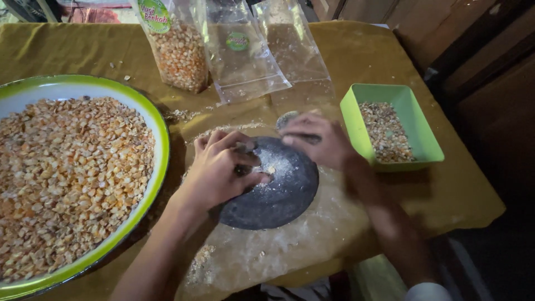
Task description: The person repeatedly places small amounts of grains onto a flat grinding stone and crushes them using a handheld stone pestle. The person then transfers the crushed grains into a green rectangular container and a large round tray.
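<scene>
Your left hand (220, 170) rests on the dark stone slab (273, 192) at its left side, fingers curled loosely down onto the pale crushed bits (271, 169) in its middle, gripping nothing you can make out. At the slab's far edge your right hand (317, 142) is closed over a grey stone (287, 118), blurred. Left of the slab sits the big green-rimmed bowl (159, 161) of kernels, right of it the green tray (356, 134), and beyond it three clear bags (239, 50) on the cloth (362, 50).
</scene>
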